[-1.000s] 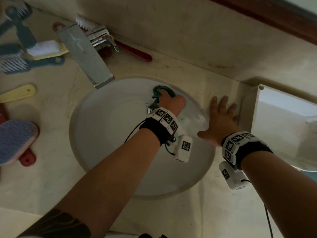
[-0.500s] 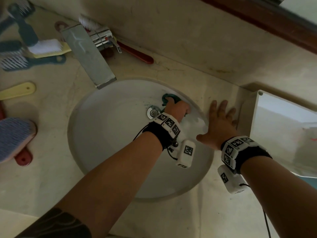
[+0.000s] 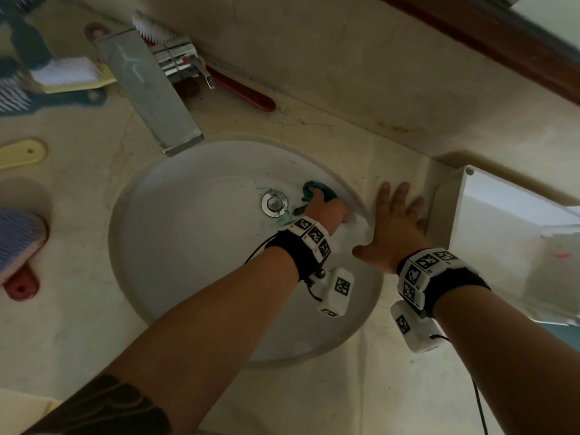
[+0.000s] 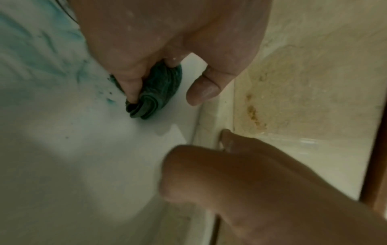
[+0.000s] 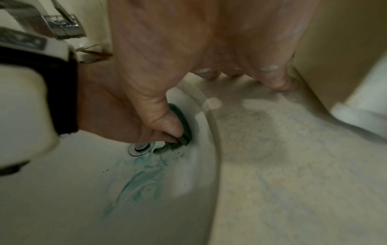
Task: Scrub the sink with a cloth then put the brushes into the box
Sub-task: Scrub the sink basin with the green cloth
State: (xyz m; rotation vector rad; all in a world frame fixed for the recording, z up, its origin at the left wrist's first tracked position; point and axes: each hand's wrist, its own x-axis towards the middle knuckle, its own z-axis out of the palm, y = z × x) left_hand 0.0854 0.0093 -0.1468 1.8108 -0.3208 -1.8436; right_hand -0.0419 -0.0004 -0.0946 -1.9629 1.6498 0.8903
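I am scrubbing: my left hand (image 3: 326, 211) is gripping the bunched green cloth (image 4: 156, 92) against the sink (image 3: 188, 277) wall beside the drain (image 3: 274, 203). My right hand (image 3: 392, 227) is resting flat on the bench. Blue-green smears are remaining; the brushes (image 3: 66, 73) are lying at the bench's far-left corner, the box (image 3: 455, 221) waiting at its right edge.

A: Where is there room around the sink (image 3: 194, 277)?
B: Most of the basin lies bare left of the drain (image 3: 274, 203), and the desk (image 3: 314, 400) in front is bare too.
A: And in the way?
B: The faucet (image 3: 150, 89) overhangs the far rim, brushes (image 3: 62, 73) crowd the left, and the box (image 3: 502, 246) walls off the right.
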